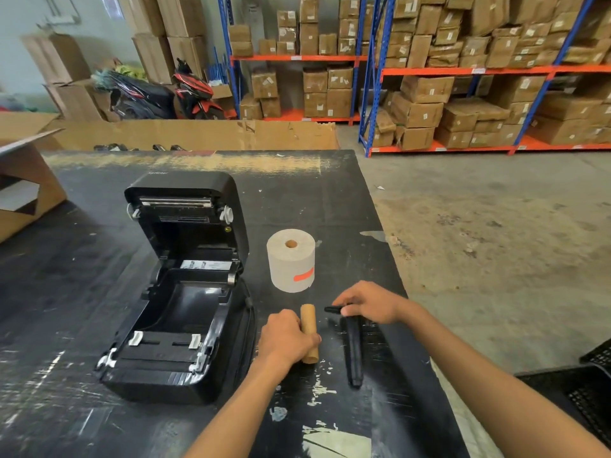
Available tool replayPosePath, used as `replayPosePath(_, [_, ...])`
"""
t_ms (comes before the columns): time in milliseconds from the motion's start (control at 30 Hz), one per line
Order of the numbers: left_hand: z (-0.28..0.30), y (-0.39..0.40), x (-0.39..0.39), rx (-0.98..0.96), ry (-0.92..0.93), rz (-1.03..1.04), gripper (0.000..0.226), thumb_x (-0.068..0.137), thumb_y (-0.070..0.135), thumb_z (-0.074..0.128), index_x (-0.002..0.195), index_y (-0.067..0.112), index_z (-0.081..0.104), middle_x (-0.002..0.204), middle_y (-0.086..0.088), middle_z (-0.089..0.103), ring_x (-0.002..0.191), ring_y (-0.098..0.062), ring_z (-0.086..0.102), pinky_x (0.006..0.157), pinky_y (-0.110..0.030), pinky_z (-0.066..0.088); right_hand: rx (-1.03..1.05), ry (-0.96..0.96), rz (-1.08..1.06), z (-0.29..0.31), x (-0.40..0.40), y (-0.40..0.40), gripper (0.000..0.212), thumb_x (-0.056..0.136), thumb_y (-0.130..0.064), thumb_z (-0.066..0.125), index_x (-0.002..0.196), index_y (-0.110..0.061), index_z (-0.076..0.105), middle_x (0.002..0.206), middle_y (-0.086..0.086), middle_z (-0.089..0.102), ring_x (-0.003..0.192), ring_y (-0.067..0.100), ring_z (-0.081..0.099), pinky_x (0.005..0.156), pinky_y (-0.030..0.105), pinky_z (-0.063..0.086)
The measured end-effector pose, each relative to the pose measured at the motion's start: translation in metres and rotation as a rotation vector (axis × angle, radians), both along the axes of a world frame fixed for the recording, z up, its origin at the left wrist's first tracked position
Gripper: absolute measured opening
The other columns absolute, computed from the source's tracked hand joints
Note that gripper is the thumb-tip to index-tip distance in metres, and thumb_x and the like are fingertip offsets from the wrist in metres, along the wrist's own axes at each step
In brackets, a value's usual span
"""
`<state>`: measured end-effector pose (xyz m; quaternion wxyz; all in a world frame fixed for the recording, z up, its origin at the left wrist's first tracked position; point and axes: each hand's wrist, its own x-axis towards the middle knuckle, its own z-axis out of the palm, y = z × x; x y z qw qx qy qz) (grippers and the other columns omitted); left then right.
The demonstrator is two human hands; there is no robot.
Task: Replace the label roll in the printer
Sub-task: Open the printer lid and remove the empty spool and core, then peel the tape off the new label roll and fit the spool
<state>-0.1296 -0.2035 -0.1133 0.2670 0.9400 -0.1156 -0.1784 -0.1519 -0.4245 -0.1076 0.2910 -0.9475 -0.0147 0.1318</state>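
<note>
On scuffed black table (99, 325), beside open black printer (185, 285):
Left hand (286, 338) fingers gripping brown cardboard core (309, 332); right hand (370, 304) fingers pinching black plastic spindle (353, 345).

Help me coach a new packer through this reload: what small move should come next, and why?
Probably put the empty cardboard core aside, freeing the left hand for the new label roll. The printer is open with its bay bare, the full roll stands untouched on the table, and the right hand is on the black spindle that looks meant for the roll's hole.
</note>
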Motion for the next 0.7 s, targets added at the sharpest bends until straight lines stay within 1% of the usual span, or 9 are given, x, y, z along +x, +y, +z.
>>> replayPosePath(67, [-0.003, -0.004, 0.000, 0.028, -0.005, -0.002, 0.048, 0.064, 0.051, 0.077, 0.093, 0.015, 0.065, 0.101, -0.005, 0.069, 0.095, -0.028, 0.066, 0.083, -0.039, 0.055, 0.047, 0.005, -0.050, -0.013, 0.000, 0.007, 0.023, 0.093, -0.014, 0.065, 0.113, -0.014, 0.075, 0.108, 0.004, 0.077, 0.099, 0.017, 0.070, 0.094, 0.036, 0.053])
replayPosePath(133, [-0.006, -0.005, 0.001, 0.044, -0.016, -0.002, 0.052, 0.065, 0.053, 0.076, 0.097, 0.014, 0.064, 0.102, -0.005, 0.068, 0.097, -0.028, 0.065, 0.083, -0.038, 0.055, 0.080, -0.019, -0.078, -0.021, 0.000, 0.010, 0.024, 0.094, -0.014, 0.064, 0.116, -0.013, 0.074, 0.113, 0.000, 0.075, 0.105, 0.014, 0.067, 0.100, 0.036, 0.051])
replayPosePath(267, [-0.011, -0.007, 0.003, 0.062, -0.038, 0.004, 0.054, 0.066, 0.057, 0.076, 0.095, 0.012, 0.064, 0.099, -0.005, 0.068, 0.095, -0.027, 0.065, 0.077, -0.035, 0.052, 0.051, -0.069, -0.048, -0.024, -0.005, 0.011, 0.027, 0.095, -0.023, 0.064, 0.120, -0.016, 0.072, 0.096, -0.021, 0.060, 0.101, 0.007, 0.057, 0.096, 0.027, 0.045])
replayPosePath(367, [-0.010, -0.007, 0.005, 0.061, -0.046, 0.004, 0.052, 0.070, 0.057, 0.075, 0.096, 0.014, 0.063, 0.099, -0.004, 0.067, 0.094, -0.026, 0.064, 0.077, -0.035, 0.052, 0.110, -0.044, -0.102, -0.027, -0.008, 0.004, 0.029, 0.094, -0.028, 0.066, 0.121, -0.019, 0.070, 0.114, -0.002, 0.068, 0.103, 0.010, 0.061, 0.088, 0.017, 0.043])
replayPosePath(400, [-0.008, -0.006, 0.007, 0.058, -0.054, 0.004, 0.052, 0.071, 0.057, 0.075, 0.098, 0.015, 0.064, 0.100, -0.003, 0.067, 0.095, -0.025, 0.064, 0.079, -0.035, 0.052, 0.132, -0.035, -0.114, -0.028, -0.008, 0.001, 0.029, 0.094, -0.029, 0.066, 0.121, -0.020, 0.070, 0.117, 0.001, 0.070, 0.103, 0.012, 0.063, 0.088, 0.017, 0.044])
replayPosePath(467, [-0.004, -0.005, 0.011, 0.038, -0.079, 0.005, 0.055, 0.074, 0.057, 0.072, 0.108, 0.016, 0.063, 0.106, -0.003, 0.069, 0.101, -0.026, 0.064, 0.083, -0.034, 0.053, 0.171, -0.014, -0.139, -0.026, -0.007, -0.004, 0.030, 0.094, -0.031, 0.066, 0.121, -0.020, 0.070, 0.115, 0.001, 0.072, 0.103, 0.014, 0.066, 0.092, 0.023, 0.049])
replayPosePath(533, [0.003, -0.005, 0.020, -0.002, -0.118, 0.018, 0.058, 0.077, 0.057, 0.069, 0.119, 0.018, 0.062, 0.112, -0.003, 0.069, 0.106, -0.026, 0.064, 0.088, -0.037, 0.053, 0.220, -0.013, -0.174, -0.022, -0.003, -0.009, 0.029, 0.093, -0.031, 0.067, 0.120, -0.021, 0.070, 0.113, -0.002, 0.073, 0.104, 0.009, 0.066, 0.093, 0.022, 0.049])
replayPosePath(633, [0.021, -0.008, 0.033, -0.079, -0.208, 0.011, 0.044, 0.080, 0.052, 0.068, 0.113, 0.024, 0.065, 0.100, 0.001, 0.071, 0.100, -0.024, 0.066, 0.087, -0.041, 0.055, 0.245, -0.046, -0.215, -0.015, 0.003, -0.014, 0.026, 0.094, -0.029, 0.066, 0.119, -0.021, 0.070, 0.106, -0.006, 0.072, 0.094, -0.003, 0.063, 0.083, 0.014, 0.043])
replayPosePath(700, [0.035, -0.012, 0.046, -0.137, -0.313, -0.016, 0.038, 0.081, 0.049, 0.067, 0.111, 0.024, 0.065, 0.107, 0.000, 0.068, 0.105, -0.026, 0.063, 0.087, -0.042, 0.053, 0.269, -0.092, -0.259, -0.013, 0.012, -0.013, 0.027, 0.094, -0.027, 0.066, 0.119, -0.019, 0.070, 0.102, -0.003, 0.072, 0.085, -0.002, 0.062, 0.080, 0.015, 0.043])
